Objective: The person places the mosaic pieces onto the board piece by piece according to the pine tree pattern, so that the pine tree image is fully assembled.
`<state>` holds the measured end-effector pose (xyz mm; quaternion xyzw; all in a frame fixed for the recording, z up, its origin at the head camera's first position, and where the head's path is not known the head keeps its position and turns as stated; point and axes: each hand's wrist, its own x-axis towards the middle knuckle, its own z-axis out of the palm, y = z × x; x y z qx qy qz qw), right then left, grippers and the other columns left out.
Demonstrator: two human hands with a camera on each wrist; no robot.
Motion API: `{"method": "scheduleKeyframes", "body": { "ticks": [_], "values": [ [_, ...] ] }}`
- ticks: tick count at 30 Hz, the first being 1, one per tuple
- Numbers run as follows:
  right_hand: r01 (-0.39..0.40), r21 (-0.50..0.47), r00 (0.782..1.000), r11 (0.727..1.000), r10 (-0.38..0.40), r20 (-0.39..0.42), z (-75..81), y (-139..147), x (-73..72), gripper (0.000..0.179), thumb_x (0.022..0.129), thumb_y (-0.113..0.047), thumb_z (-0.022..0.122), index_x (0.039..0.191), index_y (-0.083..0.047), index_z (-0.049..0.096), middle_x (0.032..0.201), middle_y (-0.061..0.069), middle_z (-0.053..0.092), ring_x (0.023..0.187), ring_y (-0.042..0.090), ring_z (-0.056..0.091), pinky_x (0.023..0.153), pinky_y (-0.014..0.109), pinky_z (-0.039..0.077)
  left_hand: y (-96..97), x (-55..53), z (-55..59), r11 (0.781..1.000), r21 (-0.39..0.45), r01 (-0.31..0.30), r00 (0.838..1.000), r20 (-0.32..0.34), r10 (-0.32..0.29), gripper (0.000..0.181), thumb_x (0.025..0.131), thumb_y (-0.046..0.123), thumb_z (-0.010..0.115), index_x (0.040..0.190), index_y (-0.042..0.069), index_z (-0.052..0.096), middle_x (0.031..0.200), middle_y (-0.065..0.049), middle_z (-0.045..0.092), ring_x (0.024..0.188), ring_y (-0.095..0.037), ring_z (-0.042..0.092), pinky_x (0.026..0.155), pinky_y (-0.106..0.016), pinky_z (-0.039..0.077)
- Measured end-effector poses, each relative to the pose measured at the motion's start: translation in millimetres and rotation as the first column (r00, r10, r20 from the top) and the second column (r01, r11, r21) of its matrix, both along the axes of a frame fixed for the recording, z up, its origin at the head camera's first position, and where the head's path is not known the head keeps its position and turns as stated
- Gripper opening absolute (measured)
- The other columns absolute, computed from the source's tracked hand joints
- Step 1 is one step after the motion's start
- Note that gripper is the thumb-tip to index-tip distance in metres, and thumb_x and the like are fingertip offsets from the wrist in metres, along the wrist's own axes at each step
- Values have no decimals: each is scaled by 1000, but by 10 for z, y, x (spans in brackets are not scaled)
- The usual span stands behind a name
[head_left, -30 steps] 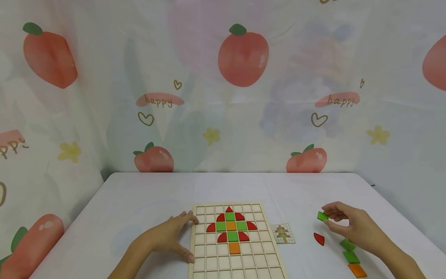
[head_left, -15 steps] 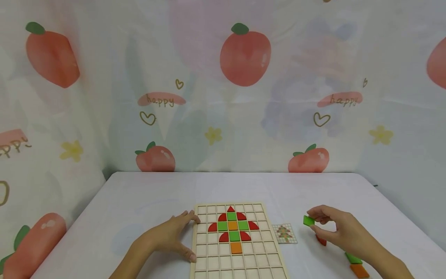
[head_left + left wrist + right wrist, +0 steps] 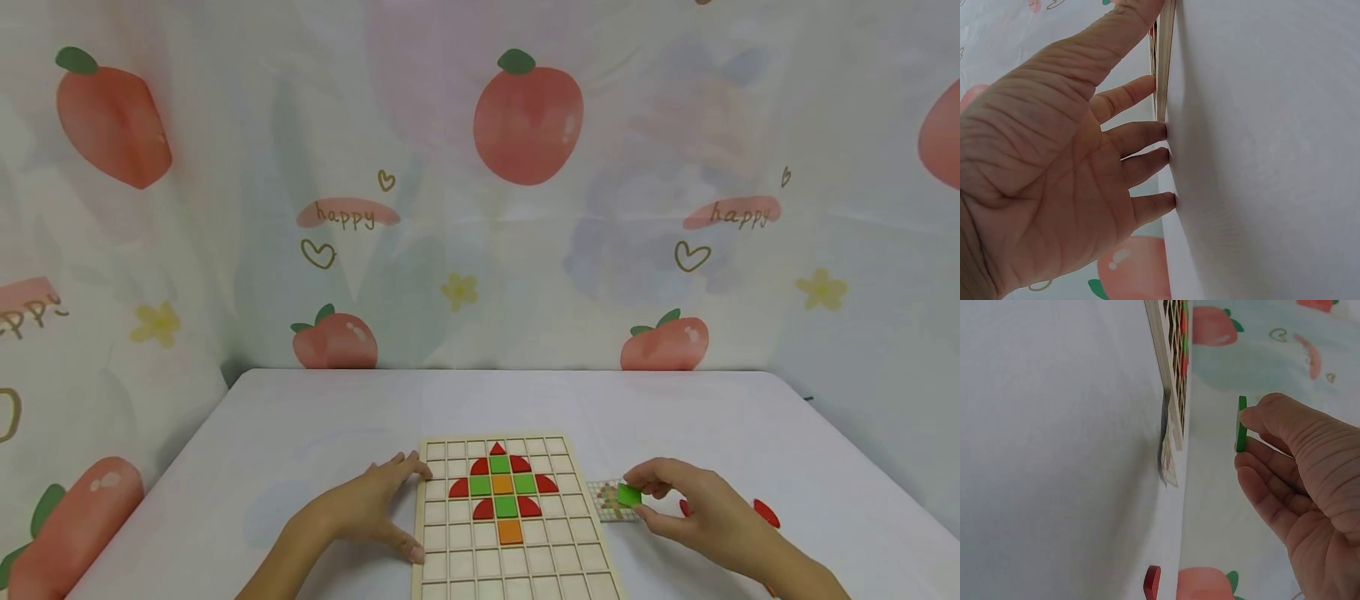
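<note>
Thumb (image 3: 1285, 419) and fingers (image 3: 1266, 459) of the right hand (image 3: 693, 504) pinch a green square tile (image 3: 629, 497). In the head view it overlaps the tree pattern card (image 3: 606, 505), right of the wooden grid board (image 3: 482, 566); the right wrist view shows it edge-on, raised off the white tabletop (image 3: 352, 417) and apart from the card. Left-hand (image 3: 360, 504) fingers are spread, thumb and forefinger at the board's left edge; only the left wrist view reveals the palm (image 3: 1079, 194). Red, green and orange tiles (image 3: 501, 484) form a tree on the board.
</note>
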<state>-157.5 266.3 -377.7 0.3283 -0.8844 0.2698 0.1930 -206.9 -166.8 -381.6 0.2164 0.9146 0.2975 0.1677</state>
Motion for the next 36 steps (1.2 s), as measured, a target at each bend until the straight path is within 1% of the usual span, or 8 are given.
{"method": "scheduleKeyframes", "body": {
  "ticks": [2,6,8,12,16,20,26,36],
  "values": [
    [-27,6,1000,1000,27,5,2,-64,14,47,76,1,85,112,-23,67,102,-16,70,86,4,60,66,18,48,-2,-3,-6,1000,4,6,1000,-1,-6,86,62,40,98,133,25,51,164,-21,30,151,-51,21,116,-73,22],
    [-108,4,994,994,109,-9,-7,-200,21,48,77,3,84,113,-21,66,103,-16,70,86,5,61,77,12,49,-2,-11,-22,1000,6,6,1000,2,-6,85,63,41,98,132,26,51,165,-21,30,151,-51,21,116,-74,22],
    [-152,-1,988,988,152,7,-8,-270,14,47,78,3,84,114,-20,65,104,-15,69,87,6,61,77,13,51,-3,-13,-25,1000,4,5,1000,0,-5,86,63,41,98,132,26,51,165,-20,30,151,-52,21,115,-74,22],
    [-199,11,978,980,198,61,-1,-424,-6,41,81,0,83,114,-18,65,104,-12,69,87,7,63,75,20,56,-7,-16,-24,1000,6,8,1000,-8,-8,86,63,42,98,132,26,50,164,-20,31,150,-54,22,114,-75,23],
    [-222,53,965,974,211,156,17,-561,-25,33,86,-5,81,112,-18,66,105,-13,68,89,5,64,76,23,59,-1,-23,-24,1000,18,23,1000,-15,-22,85,64,41,98,132,25,51,164,-21,31,151,-50,22,116,-73,23],
    [-263,102,950,960,239,201,15,-669,-52,26,90,-8,78,110,-20,67,104,-17,66,91,2,62,78,24,58,8,-22,-17,999,20,27,1000,-13,-27,84,64,41,98,132,24,51,164,-21,31,152,-48,21,116,-72,22],
    [-316,157,944,936,293,152,-24,-822,-111,23,89,-7,79,104,-22,68,101,-17,65,92,2,61,78,20,56,4,-15,-3,1000,15,23,1000,-9,-23,84,64,40,98,132,24,51,164,-21,32,153,-47,21,117,-72,21],
    [-306,198,946,931,273,176,-46,-913,-166,21,87,-8,80,100,-22,70,101,-15,65,87,-1,57,73,18,53,-3,-9,-1,999,22,25,1000,-9,-25,84,63,39,98,131,24,51,163,-23,32,153,-47,21,118,-71,20]
  ]
}}
